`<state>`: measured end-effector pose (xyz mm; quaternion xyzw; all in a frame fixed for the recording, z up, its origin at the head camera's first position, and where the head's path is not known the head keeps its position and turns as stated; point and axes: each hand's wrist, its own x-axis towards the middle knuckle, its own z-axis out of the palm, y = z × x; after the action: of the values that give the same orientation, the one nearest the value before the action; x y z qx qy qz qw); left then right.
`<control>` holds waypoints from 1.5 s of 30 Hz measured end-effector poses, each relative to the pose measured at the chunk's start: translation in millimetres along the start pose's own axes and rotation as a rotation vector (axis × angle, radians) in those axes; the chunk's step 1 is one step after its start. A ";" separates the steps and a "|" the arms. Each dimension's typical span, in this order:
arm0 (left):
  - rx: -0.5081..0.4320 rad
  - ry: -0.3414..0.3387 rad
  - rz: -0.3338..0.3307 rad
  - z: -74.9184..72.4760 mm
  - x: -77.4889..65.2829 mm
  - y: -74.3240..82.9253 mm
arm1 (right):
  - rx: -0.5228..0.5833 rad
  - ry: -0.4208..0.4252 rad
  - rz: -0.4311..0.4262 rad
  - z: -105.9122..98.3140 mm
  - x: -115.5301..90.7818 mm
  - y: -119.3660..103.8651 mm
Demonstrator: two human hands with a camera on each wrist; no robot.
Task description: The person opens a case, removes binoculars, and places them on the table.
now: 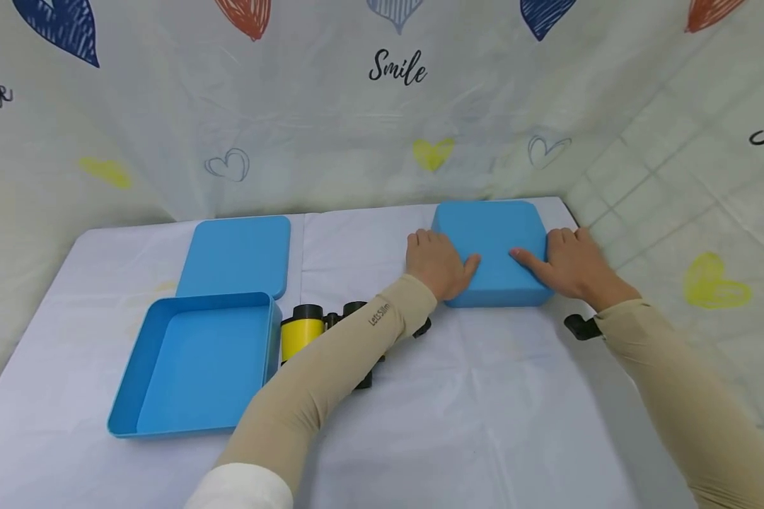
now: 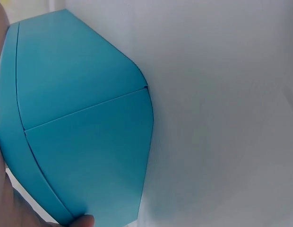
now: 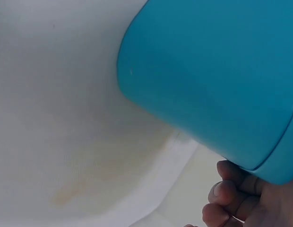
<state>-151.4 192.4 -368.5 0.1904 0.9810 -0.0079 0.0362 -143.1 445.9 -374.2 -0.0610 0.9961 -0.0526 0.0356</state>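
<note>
A closed blue box [image 1: 493, 244] sits at the table's far right, its lid seam showing along the side in the left wrist view. My left hand [image 1: 438, 263] holds its left side, with the thumb over the lid's edge. On the opposite side my right hand [image 1: 573, 263] grips the box, thumb lying on top. In the right wrist view, curled fingers [image 3: 227, 191] meet the box's lid edge. Yellow and black binoculars [image 1: 301, 338] lie at mid-table, partly hidden under my left forearm.
To the left, an open blue box [image 1: 197, 375] stands with its inside bare. A flat blue lid [image 1: 238, 254] lies just behind it. The white-covered table [image 1: 458, 424] meets a printed curtain [image 1: 331, 120] at the back. A small black object [image 1: 582, 327] shows beside the right wrist.
</note>
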 end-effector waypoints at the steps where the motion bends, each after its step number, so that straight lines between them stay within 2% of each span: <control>1: 0.010 -0.005 0.000 -0.1 -1.4 -0.3 | 0.001 -0.003 -0.001 0.3 -0.8 -0.8; 11: 0.045 0.007 -0.020 -0.8 -11.6 -3.9 | 0.003 -0.006 -0.001 3.7 -2.2 -7.5; 17: 0.043 -0.008 -0.026 -2.5 -18.2 -8.3 | -0.004 -0.027 0.005 2.3 -4.6 -14.3; 25: 0.054 -0.017 -0.019 -3.4 -28.5 -11.1 | 0.007 -0.016 0.009 3.0 -13.5 -23.3; 34: 0.063 -0.052 -0.040 -2.3 -36.4 -9.3 | -0.011 0.016 -0.010 8.1 -24.8 -26.0; 45: 0.082 -0.041 -0.026 -2.7 -51.1 -12.9 | -0.004 0.036 -0.017 10.6 -36.2 -36.7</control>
<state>-109.1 161.5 -362.0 0.1789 0.9813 -0.0526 0.0484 -102.1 413.2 -378.4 -0.0686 0.9961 -0.0520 0.0171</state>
